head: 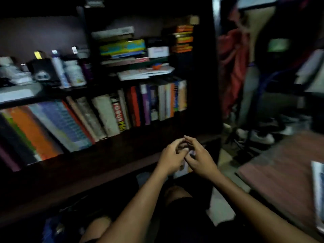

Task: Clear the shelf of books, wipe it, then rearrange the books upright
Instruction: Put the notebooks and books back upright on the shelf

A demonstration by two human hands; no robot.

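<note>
A long row of books (108, 116) leans leftward on the middle shelf of a dark bookcase, whose front board (122, 151) runs below them. Above, a flat stack of books (122, 48) lies on a higher shelf, with an orange pile (184, 38) to its right. My left hand (171, 157) and my right hand (199, 155) meet in front of the lower shelf, fingers curled and touching each other. A pale object (182, 170) shows just below them. The blur hides whether either hand holds anything.
Bottles and jars (73, 72) stand on the upper left shelf. Red cloth (233, 67) hangs right of the bookcase, with shoes (261, 135) on the floor. A reddish table (280, 172) with a paper (318, 190) is at right. My knees are below.
</note>
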